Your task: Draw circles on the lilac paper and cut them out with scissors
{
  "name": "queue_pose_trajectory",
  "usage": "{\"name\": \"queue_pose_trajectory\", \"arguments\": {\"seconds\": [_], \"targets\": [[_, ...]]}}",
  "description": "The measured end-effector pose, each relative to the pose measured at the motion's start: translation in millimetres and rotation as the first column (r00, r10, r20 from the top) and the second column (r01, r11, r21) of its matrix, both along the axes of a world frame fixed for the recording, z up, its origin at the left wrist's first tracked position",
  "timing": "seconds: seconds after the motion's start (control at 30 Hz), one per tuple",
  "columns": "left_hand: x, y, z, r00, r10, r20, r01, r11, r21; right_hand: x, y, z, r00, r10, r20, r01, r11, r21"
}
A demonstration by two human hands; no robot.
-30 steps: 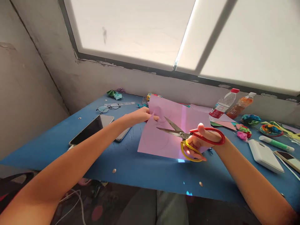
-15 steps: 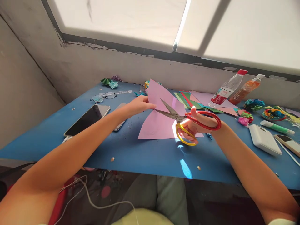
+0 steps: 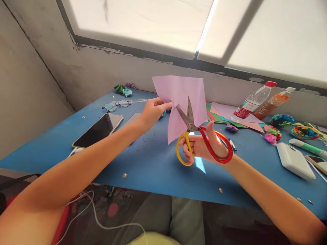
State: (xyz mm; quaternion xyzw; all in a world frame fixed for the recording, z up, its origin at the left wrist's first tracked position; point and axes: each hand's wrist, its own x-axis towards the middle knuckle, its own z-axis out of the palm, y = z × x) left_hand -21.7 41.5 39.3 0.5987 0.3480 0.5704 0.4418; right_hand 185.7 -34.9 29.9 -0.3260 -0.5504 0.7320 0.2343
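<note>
Between the thumb and fingers of my left hand (image 3: pixel 154 112) a sheet of pink paper (image 3: pixel 185 88) is pinched at its left side. The sheet is raised above the table and bent, with a faint pencil-like curve low on it. My right hand (image 3: pixel 201 146) has its fingers and thumb through the handles of a pair of scissors (image 3: pixel 190 124), one loop yellow and the other red. The blades are spread apart, pointing up and lying in front of the paper. I cannot tell whether they touch it.
On the blue table (image 3: pixel 153 163) a phone (image 3: pixel 99 131) and eyeglasses (image 3: pixel 110 107) lie to the left. Coloured paper sheets (image 3: pixel 224 117), a red-capped bottle (image 3: pixel 252 102) and an orange drink bottle (image 3: pixel 274 102) are at back right. A white power bank (image 3: pixel 295 160) lies at right.
The pink paper has been lifted off the table and turned upright in my left hand. The scissors have swung to point more upward, their blades still apart. The camera view has shifted slightly.
</note>
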Motion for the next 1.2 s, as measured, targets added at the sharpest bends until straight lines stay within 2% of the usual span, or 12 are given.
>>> {"name": "queue_pose_trajectory", "arguments": {"seconds": [0.17,0.3,0.5,0.73,0.9,0.97,1.2], "targets": [[5.0,-13.7,2.9,0.993,-0.105,0.055,0.108,0.993,-0.047,-6.3,-4.1,-8.2,0.999,-0.018,-0.036,0.022,0.994,0.108],[9.3,-24.6,3.9,0.991,-0.1,0.09,0.104,0.994,-0.038,-9.8,-7.0,-14.5,0.993,-0.075,-0.089,0.089,0.981,0.172],[15.7,-39.1,3.3,0.984,-0.169,0.053,0.167,0.985,0.034,-13.3,-8.3,-24.9,0.985,-0.103,-0.135,0.138,0.95,0.28],[21.1,-49.2,1.4,0.981,-0.186,-0.057,0.187,0.982,0.028,-13.4,-11.9,-24.1,0.983,-0.138,-0.124,0.171,0.93,0.326],[22.3,-51.4,1.0,0.965,-0.261,0.007,0.261,0.965,0.019,-14.0,-11.6,-26.9,0.982,-0.162,-0.102,0.188,0.908,0.374],[23.0,-52.4,1.6,0.967,-0.253,0.019,0.253,0.967,0.003,-14.1,-11.9,-27.7,0.982,-0.156,-0.106,0.186,0.903,0.386],[26.8,-58.3,4.9,0.979,-0.138,-0.152,0.135,0.99,-0.032,-18.2,-13.7,-29.2,0.976,-0.181,-0.118,0.214,0.887,0.408]]}}
